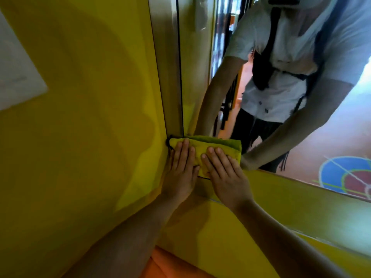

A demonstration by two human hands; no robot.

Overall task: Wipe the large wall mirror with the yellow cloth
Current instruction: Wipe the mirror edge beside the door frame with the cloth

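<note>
Pressing yellow cloth [219,145] into lower-left corner of wall mirror [339,125], left hand [181,169] and right hand [225,176] flat-fingered; keep pressure even, overlap strokes.

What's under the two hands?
The folded yellow cloth lies under the left hand and right hand, pressed flat at the lower corner of the mirror. It hides the glass behind it; the palms hide part of it.
</note>
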